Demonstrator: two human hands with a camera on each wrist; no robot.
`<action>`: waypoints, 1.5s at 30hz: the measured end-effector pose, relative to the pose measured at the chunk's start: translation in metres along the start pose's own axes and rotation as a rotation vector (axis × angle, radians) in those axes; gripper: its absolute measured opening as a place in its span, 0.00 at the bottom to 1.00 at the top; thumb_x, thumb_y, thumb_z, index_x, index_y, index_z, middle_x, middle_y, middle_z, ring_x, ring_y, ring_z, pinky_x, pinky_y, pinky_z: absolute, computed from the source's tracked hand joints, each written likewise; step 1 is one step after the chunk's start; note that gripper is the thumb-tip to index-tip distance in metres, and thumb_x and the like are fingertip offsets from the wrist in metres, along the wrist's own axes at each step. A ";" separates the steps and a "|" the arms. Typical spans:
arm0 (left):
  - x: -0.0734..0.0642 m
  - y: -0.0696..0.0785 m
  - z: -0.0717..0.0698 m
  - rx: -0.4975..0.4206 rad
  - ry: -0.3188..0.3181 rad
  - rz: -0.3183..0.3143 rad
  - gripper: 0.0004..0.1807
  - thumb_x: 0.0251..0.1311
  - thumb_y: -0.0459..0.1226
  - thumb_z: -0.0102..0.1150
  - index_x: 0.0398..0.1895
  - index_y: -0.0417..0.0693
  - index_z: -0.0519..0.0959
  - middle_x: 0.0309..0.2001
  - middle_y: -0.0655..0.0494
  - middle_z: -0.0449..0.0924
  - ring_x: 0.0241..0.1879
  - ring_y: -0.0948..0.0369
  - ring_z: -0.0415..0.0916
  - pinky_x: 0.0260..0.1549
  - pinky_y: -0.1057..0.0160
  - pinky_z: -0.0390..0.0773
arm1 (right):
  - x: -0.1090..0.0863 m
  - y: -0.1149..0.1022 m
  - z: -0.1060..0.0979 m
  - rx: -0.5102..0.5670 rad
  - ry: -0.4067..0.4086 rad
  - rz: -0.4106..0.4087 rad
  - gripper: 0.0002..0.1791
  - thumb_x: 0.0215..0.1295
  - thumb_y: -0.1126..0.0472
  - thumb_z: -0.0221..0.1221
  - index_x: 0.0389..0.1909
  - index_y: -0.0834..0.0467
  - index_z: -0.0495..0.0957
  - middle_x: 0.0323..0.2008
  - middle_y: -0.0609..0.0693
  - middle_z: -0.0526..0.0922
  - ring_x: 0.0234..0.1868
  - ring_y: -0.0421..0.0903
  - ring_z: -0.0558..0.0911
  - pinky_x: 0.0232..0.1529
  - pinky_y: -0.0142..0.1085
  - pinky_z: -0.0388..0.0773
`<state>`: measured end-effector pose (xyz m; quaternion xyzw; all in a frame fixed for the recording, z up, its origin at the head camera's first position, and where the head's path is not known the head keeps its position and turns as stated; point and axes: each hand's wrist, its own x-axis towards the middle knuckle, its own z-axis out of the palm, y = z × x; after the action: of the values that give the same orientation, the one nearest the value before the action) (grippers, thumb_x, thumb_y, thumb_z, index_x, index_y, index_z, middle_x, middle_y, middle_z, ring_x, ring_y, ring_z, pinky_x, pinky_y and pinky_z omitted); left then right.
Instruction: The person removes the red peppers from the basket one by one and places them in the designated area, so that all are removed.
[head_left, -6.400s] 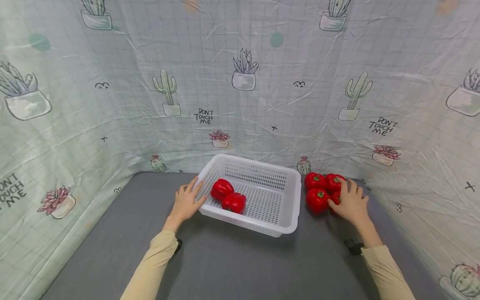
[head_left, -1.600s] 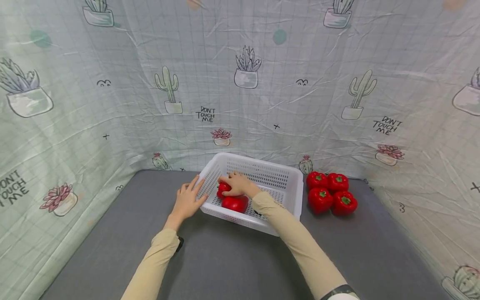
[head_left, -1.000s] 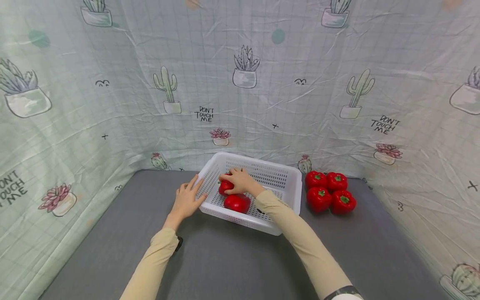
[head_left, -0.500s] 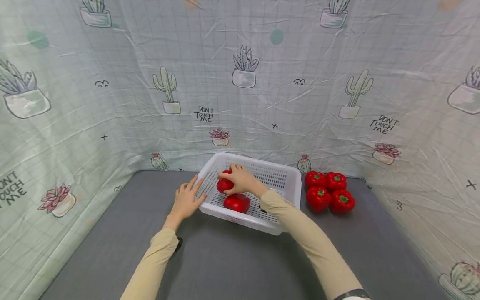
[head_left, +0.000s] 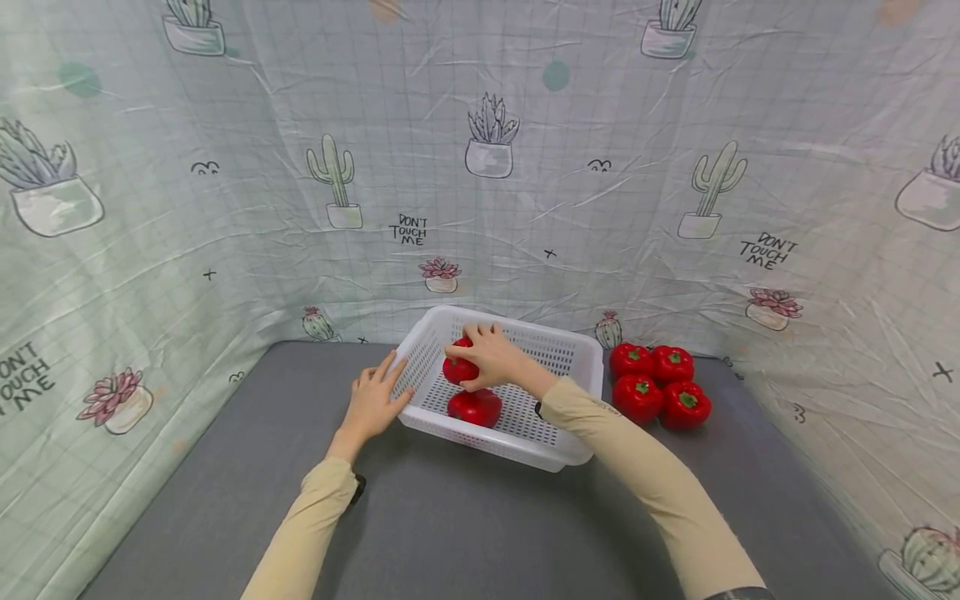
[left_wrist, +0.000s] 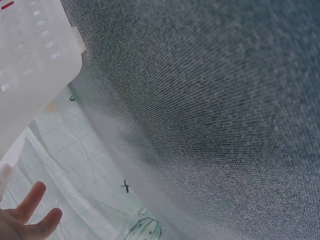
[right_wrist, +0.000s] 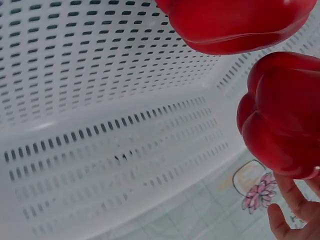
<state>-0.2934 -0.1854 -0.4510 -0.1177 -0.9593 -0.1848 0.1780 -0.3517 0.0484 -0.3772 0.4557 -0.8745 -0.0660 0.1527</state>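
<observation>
In the head view, my right hand (head_left: 497,358) grips a red bell pepper (head_left: 459,367) inside the white perforated basket (head_left: 588,392), fingers over its top and thumb at its near side. A second red bell pepper (head_left: 475,407) lies on its side on the basket floor, just in front. The right wrist view shows the gripped pepper (right_wrist: 285,115) with fingers at its lower end, and the other pepper (right_wrist: 240,22) above it. My left hand (head_left: 372,402) rests at the basket's left rim with its fingers spread and fairly straight; the left wrist view shows fingertips beside the basket wall (left_wrist: 35,75).
Several red bell peppers (head_left: 660,385) with green stems stand clustered on the grey table (head_left: 480,533), just right of the basket. A patterned curtain (head_left: 525,208) rises close behind the basket and along both sides.
My right hand came from the pepper cluster on the right to the basket, took hold of a pepper there, and moved it slightly back and right. The left hand stays at the rim.
</observation>
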 end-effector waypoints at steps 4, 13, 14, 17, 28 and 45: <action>0.000 -0.001 0.000 0.009 0.002 -0.002 0.31 0.59 0.48 0.49 0.64 0.47 0.61 0.67 0.43 0.54 0.54 0.39 0.60 0.45 0.39 0.60 | -0.006 -0.001 -0.009 -0.045 -0.016 -0.001 0.26 0.48 0.41 0.59 0.49 0.42 0.66 0.44 0.53 0.69 0.43 0.49 0.69 0.44 0.44 0.65; 0.000 -0.001 0.001 0.001 0.006 0.011 0.31 0.58 0.48 0.49 0.64 0.47 0.61 0.67 0.44 0.54 0.54 0.39 0.61 0.45 0.40 0.60 | -0.024 0.002 -0.028 -0.042 0.056 -0.020 0.27 0.45 0.42 0.58 0.49 0.42 0.67 0.44 0.51 0.70 0.43 0.49 0.71 0.42 0.46 0.67; 0.000 -0.001 0.001 0.001 0.008 0.013 0.31 0.58 0.48 0.49 0.64 0.47 0.61 0.67 0.44 0.54 0.54 0.39 0.61 0.45 0.40 0.60 | -0.026 0.002 -0.030 -0.035 0.066 -0.017 0.27 0.45 0.43 0.59 0.49 0.42 0.67 0.44 0.51 0.70 0.43 0.48 0.71 0.42 0.46 0.67; 0.000 -0.002 0.000 -0.003 0.013 0.016 0.31 0.58 0.48 0.49 0.64 0.47 0.61 0.67 0.43 0.54 0.53 0.39 0.61 0.45 0.40 0.60 | -0.035 0.002 -0.037 -0.008 0.082 0.000 0.30 0.44 0.44 0.59 0.52 0.43 0.67 0.43 0.49 0.71 0.42 0.47 0.70 0.41 0.45 0.65; 0.000 -0.002 0.001 -0.005 0.036 0.015 0.31 0.57 0.47 0.51 0.63 0.46 0.63 0.66 0.42 0.56 0.53 0.38 0.61 0.44 0.40 0.60 | -0.070 -0.005 -0.052 -0.046 0.182 0.085 0.36 0.45 0.39 0.57 0.56 0.53 0.68 0.48 0.49 0.74 0.43 0.48 0.70 0.42 0.47 0.66; -0.001 0.000 0.004 -0.011 0.054 0.011 0.31 0.55 0.46 0.52 0.62 0.46 0.64 0.65 0.42 0.57 0.53 0.39 0.61 0.45 0.40 0.60 | -0.125 -0.017 -0.068 0.062 0.309 0.344 0.38 0.41 0.43 0.62 0.54 0.58 0.68 0.48 0.55 0.73 0.46 0.53 0.70 0.44 0.50 0.66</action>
<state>-0.2939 -0.1843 -0.4547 -0.1190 -0.9525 -0.1921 0.2044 -0.2491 0.1419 -0.3436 0.3092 -0.9070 0.0584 0.2797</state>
